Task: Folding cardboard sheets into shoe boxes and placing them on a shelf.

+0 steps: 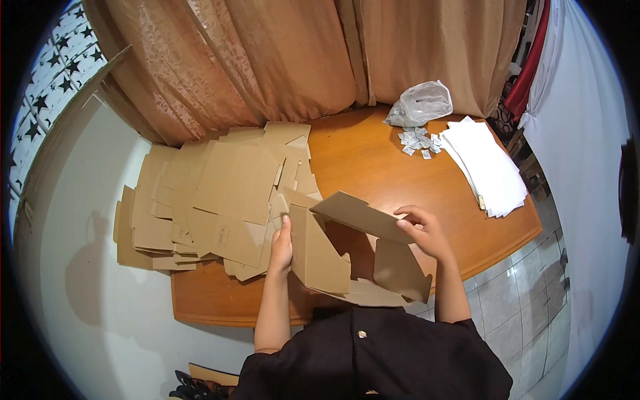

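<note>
A partly folded brown cardboard box [320,260] is held up between my hands over the near edge of the table, its panels standing at angles with an opening in the middle. My left hand [281,248] grips its left side, thumb up along the panel and the other fingers hidden behind. At the upper right, my right hand [424,230] pinches the edge of a raised flap [363,217] between thumb and fingers. Left of the box, many flat cardboard blanks [233,177] lie in a loose, overlapping pile.
The wooden table [360,153] has a curved edge. At its far right are an open clear plastic bag [421,103], several small white packets [417,140] and a stack of white paper [483,167]. Brown curtains [267,60] hang behind; a white cloth [580,133] hangs to the right.
</note>
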`<state>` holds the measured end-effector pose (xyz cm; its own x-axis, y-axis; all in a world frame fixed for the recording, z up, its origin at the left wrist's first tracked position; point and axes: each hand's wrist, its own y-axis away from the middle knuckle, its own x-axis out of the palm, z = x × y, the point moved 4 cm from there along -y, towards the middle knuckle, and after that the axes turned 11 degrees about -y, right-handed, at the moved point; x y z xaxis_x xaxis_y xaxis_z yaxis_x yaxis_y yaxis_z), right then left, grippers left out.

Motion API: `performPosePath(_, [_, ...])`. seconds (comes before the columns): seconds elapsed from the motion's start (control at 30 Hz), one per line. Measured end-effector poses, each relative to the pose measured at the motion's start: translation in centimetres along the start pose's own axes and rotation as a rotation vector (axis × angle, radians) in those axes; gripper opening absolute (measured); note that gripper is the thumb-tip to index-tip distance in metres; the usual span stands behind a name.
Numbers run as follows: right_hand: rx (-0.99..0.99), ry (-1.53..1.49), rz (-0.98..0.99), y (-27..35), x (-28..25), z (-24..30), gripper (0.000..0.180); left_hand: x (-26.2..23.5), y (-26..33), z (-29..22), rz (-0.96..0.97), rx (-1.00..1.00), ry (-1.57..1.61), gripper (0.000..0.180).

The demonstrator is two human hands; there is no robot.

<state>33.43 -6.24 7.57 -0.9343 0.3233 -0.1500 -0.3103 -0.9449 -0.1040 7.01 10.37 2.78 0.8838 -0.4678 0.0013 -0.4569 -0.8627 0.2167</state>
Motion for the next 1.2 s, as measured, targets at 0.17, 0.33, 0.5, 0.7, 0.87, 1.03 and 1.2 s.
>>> performPosePath(0.17, [0.183,-0.669,0.051,0.3,-2.1,-10.1,0.047,-0.6,0.9,0.4,0.002,-0.034,-0.063,0.054])
performPosePath(0.33, [0.66,-0.825,0.021,4.0,2.4,-22.0,0.04,-0.4,0.4,0.3,-0.023,0.018,0.148,0.055])
performPosePath(0.5, [0.804,-0.965,0.027,4.7,7.3,-9.6,0.038,-2.2,1.2,0.6,-0.212,0.016,0.102,0.053])
performPosePath(0.7, [0.146,-1.16,0.231,4.9,6.5,-13.8,0.045,-1.8,0.2,2.1,-0.23,0.012,0.087,0.053])
performPosePath(0.87, [0.285,-0.563,-0.281,3.0,5.5,-14.9,0.053,-3.5,-0.3,4.1,-0.165,-0.018,0.119,0.053])
performPosePath(1.03, [0.448,-0.9,-0.274,3.0,5.6,-15.1,0.04,-4.5,-2.1,4.6,-0.081,-0.017,0.149,0.053])
performPosePath(1.2, [0.477,-0.629,-0.528,4.2,4.4,-15.1,0.036,-4.7,-2.1,7.5,0.061,-0.029,0.165,0.054])
